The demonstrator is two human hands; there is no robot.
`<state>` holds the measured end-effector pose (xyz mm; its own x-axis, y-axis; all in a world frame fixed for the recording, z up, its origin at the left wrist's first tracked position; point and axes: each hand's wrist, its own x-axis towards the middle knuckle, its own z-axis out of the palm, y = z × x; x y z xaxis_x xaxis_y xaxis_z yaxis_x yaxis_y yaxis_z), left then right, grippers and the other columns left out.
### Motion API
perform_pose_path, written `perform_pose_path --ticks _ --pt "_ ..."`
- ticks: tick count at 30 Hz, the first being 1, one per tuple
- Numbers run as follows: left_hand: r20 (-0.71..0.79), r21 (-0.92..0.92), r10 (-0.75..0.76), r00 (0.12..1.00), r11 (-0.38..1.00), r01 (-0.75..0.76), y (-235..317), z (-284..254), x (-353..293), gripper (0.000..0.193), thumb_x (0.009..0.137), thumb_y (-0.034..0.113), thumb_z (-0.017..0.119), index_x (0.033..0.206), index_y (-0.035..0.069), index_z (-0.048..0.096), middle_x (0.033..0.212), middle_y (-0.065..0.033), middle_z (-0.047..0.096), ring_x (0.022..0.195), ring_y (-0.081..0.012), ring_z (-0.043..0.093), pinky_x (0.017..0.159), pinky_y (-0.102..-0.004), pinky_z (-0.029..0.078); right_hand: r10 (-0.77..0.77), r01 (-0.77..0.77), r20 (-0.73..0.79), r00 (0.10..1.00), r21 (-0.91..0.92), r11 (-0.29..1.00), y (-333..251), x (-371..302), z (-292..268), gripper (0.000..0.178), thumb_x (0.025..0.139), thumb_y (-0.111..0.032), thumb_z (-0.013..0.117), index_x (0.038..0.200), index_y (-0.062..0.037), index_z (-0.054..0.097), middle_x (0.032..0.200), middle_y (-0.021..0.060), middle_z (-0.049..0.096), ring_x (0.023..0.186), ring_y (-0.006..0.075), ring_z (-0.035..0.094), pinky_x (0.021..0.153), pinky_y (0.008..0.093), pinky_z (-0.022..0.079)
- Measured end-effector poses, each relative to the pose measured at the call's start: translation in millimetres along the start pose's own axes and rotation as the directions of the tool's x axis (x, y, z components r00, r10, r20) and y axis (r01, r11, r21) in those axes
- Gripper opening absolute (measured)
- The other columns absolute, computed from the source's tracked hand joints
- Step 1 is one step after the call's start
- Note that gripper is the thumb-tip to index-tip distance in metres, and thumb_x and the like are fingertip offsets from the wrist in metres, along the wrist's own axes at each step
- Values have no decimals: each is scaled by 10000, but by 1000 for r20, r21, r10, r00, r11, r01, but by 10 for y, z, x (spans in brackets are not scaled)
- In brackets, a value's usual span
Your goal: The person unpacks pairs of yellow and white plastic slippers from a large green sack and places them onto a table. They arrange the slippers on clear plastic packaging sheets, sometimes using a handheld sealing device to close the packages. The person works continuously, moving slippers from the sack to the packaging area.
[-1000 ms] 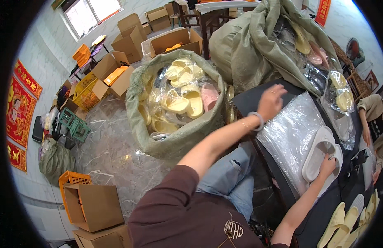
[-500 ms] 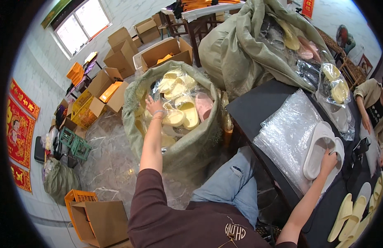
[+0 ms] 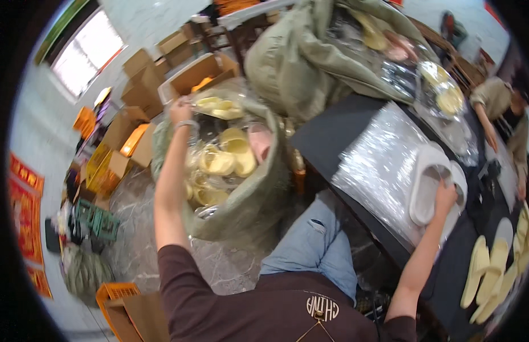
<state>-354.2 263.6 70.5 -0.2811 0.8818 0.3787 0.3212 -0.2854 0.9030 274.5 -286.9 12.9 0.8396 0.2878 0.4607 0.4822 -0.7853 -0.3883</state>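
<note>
My left hand (image 3: 181,111) is at the far-left rim of a green woven sack (image 3: 238,219), blurred. Its fingers are closed, apparently on the edge of a clear bag with yellow slippers (image 3: 219,107). More bagged yellow slippers (image 3: 238,151) and a pink slipper (image 3: 260,141) lie inside the sack. On the black table to the right, my right hand (image 3: 445,198) grips a pair of light grey slippers (image 3: 425,182), its fingers hooked around the foot strap. The pair rests partly on a stack of clear plastic bags (image 3: 373,165).
A bigger green sack (image 3: 298,62) of bagged slippers stands beyond the black table (image 3: 327,134). Loose yellow slippers (image 3: 492,268) lie at the table's right. Another person (image 3: 504,114) sits at the far right. Cardboard boxes (image 3: 144,82) and a green crate (image 3: 98,219) stand on the left.
My left hand has moved up and left from among the slippers to the sack's rim, and the yellow slippers near it have shifted. My right hand stays on the grey slippers. The view has shifted.
</note>
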Motion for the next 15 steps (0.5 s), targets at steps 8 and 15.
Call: perform_pose_path --ticks 8,15 --pt "378 -357 -68 923 910 213 253 276 -903 288 865 95 579 1109 -42 511 976 -87 563 898 -166 575 785 -291 499 121 -123 86 989 21 992 -346 -39 -108 391 817 -339 632 866 47 656 921 263 651 901 437 615 816 495 475" --pt "726 -42 -392 565 795 605 199 607 -2293 499 890 91 573 1349 5 397 959 -33 557 860 -130 562 752 -262 473 85 -80 -26 996 158 984 -398 -1 -437 314 829 -260 603 902 41 651 967 264 631 947 455 564 887 493 415"
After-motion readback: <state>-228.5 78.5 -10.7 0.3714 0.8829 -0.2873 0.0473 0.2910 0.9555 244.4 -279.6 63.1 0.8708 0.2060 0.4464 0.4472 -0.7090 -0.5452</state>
